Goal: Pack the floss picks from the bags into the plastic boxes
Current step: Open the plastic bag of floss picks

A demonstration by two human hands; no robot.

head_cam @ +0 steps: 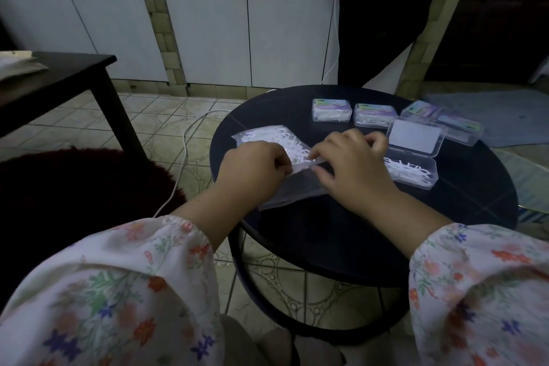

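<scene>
Both hands' fingers, left hand and right hand, pinch the bag mid-desk, open box just right, bare desk nearer.

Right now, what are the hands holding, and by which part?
Both hands hold the clear bag of floss picks. The left hand and the right hand each pinch its near edge with their fingers, at the middle of the table.

Round black table: bags, boxes.
</scene>
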